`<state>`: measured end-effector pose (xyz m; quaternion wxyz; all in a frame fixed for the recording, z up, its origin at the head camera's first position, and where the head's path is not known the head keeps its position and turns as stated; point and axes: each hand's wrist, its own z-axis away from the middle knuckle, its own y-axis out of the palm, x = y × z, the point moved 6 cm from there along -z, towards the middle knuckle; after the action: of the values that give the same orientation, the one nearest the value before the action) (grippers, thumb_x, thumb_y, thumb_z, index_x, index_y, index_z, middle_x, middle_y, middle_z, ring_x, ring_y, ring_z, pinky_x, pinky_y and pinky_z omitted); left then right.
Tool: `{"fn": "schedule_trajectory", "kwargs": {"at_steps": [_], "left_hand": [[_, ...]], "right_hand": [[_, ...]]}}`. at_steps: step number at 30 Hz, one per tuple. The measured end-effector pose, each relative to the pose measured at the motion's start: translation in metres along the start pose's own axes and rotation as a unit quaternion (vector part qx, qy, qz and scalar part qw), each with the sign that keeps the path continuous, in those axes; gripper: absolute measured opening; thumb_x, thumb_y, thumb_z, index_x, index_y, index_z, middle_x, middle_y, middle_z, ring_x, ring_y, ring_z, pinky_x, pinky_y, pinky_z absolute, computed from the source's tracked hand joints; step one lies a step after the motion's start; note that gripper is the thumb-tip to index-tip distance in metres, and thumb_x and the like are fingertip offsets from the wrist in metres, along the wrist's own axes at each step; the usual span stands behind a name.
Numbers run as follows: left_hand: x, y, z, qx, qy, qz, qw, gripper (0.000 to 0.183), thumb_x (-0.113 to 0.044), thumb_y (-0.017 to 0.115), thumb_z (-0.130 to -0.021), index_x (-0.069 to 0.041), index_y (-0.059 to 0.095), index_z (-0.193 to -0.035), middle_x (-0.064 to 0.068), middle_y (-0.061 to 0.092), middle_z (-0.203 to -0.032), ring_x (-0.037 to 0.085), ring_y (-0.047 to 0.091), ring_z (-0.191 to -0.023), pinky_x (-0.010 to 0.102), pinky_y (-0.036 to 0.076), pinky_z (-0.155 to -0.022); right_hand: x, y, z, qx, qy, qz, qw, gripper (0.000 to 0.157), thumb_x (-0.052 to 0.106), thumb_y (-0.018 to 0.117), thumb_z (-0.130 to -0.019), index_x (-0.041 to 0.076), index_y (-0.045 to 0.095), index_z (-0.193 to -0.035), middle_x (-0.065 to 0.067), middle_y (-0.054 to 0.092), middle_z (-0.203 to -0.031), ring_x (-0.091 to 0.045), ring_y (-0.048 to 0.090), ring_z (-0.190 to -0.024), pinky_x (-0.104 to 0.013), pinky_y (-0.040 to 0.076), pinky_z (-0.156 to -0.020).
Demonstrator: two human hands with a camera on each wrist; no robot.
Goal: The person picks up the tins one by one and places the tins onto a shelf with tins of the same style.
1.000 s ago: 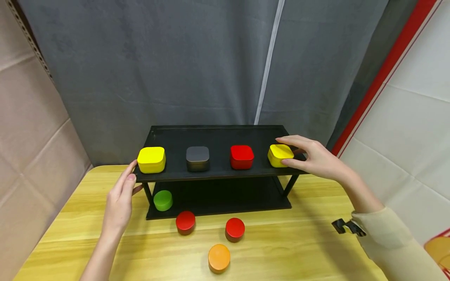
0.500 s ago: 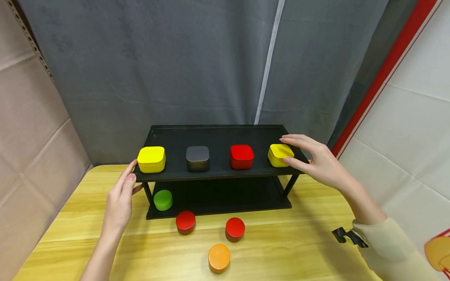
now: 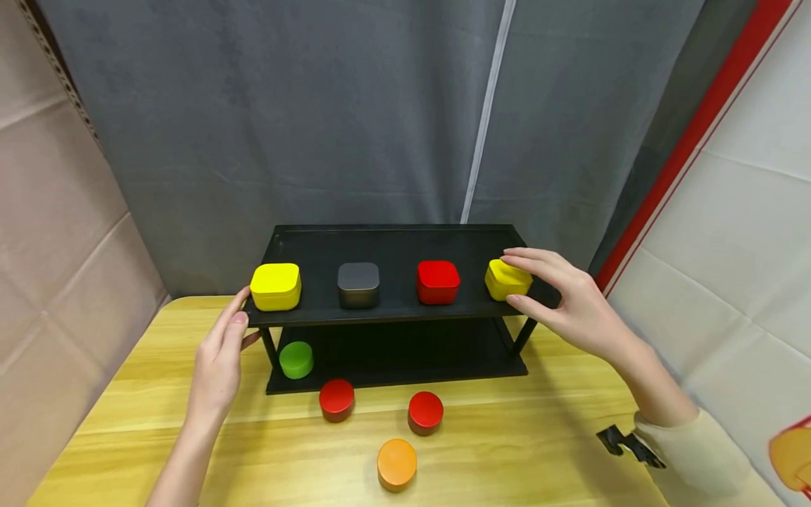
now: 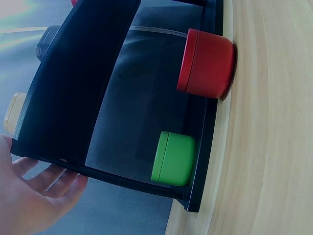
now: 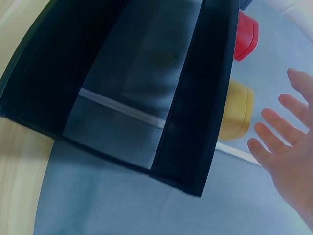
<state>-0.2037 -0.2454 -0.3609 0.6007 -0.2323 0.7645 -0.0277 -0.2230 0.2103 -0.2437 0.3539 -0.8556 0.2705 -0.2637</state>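
A two-tier black rack stands on the wooden table. My left hand holds the left end of its top shelf; in the left wrist view several fingers reach beneath that edge. Along the top shelf sit a yellow square box, a dark grey one, a red one and another yellow one. Beside this right-hand yellow box is my right hand, fingers spread and thumb apart. The right wrist view shows a gap between the fingers and the yellow box.
On the lower shelf, at left, sits a round green box. Two round red boxes and an orange one stand on the table in front. Behind the rack hangs a grey curtain.
My right hand has loosened from the right-hand yellow box, its thumb and fingers drawing off to the right. The box stays in place on the shelf. My left hand has kept its hold.
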Motion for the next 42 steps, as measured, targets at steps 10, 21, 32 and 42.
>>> {"fn": "schedule_trajectory", "kwargs": {"at_steps": [10, 21, 32, 42], "left_hand": [[-0.001, 0.001, 0.000, 0.004, 0.000, -0.002, 1.0000, 0.048, -0.039, 0.031, -0.113, -0.034, 0.034, -0.161, -0.003, 0.035, -0.168, 0.029, 0.045, -0.146, -0.001, 0.047, -0.091], [-0.002, 0.001, 0.000, 0.001, 0.000, -0.001, 1.0000, 0.048, -0.039, 0.031, -0.113, -0.034, 0.035, -0.160, -0.002, 0.036, -0.168, 0.027, 0.047, -0.143, -0.001, 0.048, -0.091], [-0.002, 0.002, 0.000, 0.007, -0.003, -0.002, 1.0000, 0.049, -0.040, 0.030, -0.113, -0.033, 0.033, -0.161, -0.003, 0.034, -0.169, 0.030, 0.045, -0.146, -0.002, 0.046, -0.091], [-0.003, 0.002, 0.000, 0.004, 0.001, -0.006, 1.0000, 0.049, -0.040, 0.030, -0.113, -0.031, 0.034, -0.162, -0.002, 0.034, -0.169, 0.031, 0.045, -0.146, -0.003, 0.046, -0.090]], "right_hand": [[0.027, 0.009, -0.001, -0.007, -0.058, -0.023, 0.998, 0.062, -0.002, 0.083, -0.081, 0.017, 0.067, -0.137, -0.007, 0.063, -0.142, -0.016, 0.055, -0.133, -0.006, 0.040, -0.112], [0.051, 0.017, -0.001, -0.006, -0.114, -0.045, 0.992, 0.063, -0.004, 0.080, -0.080, 0.015, 0.066, -0.138, -0.007, 0.065, -0.138, -0.017, 0.057, -0.131, -0.005, 0.048, -0.097], [0.067, 0.031, 0.003, 0.013, -0.134, -0.059, 0.989, 0.062, -0.001, 0.082, -0.080, 0.017, 0.066, -0.138, -0.002, 0.065, -0.138, -0.016, 0.060, -0.127, -0.010, 0.044, -0.111], [0.078, 0.049, 0.004, 0.037, -0.159, -0.073, 0.984, 0.057, 0.003, 0.081, -0.084, 0.017, 0.065, -0.138, -0.001, 0.065, -0.137, -0.015, 0.061, -0.124, -0.010, 0.046, -0.109]]}}
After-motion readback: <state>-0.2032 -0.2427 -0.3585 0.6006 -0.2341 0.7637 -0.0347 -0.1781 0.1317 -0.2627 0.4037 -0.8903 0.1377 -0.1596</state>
